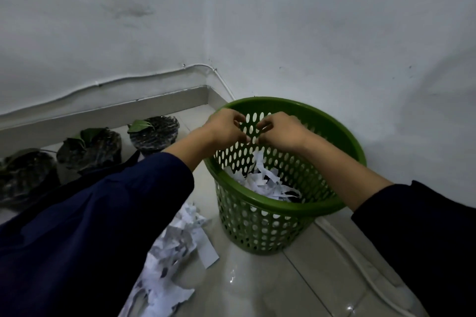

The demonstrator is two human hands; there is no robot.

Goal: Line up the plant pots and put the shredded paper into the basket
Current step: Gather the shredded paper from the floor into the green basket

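A green perforated basket [265, 226] stands on the floor in the room's corner. White shredded paper [260, 183] lies inside it. Both hands hover over the basket's mouth. My left hand [226, 127] and my right hand [280, 131] almost touch, fingers spread and curled downward, with a strip of paper [257, 157] hanging just below the fingertips. A heap of shredded paper [175, 247] lies on the floor left of the basket. Three black plant pots [154, 134] [90, 148] [25, 175] with green leaves stand in a row along the left wall.
White walls meet in a corner behind the basket. A white cable [358, 257] runs down the corner and along the floor at the right. The floor [257, 285] is glossy tile. My dark blue sleeves fill the lower left and right.
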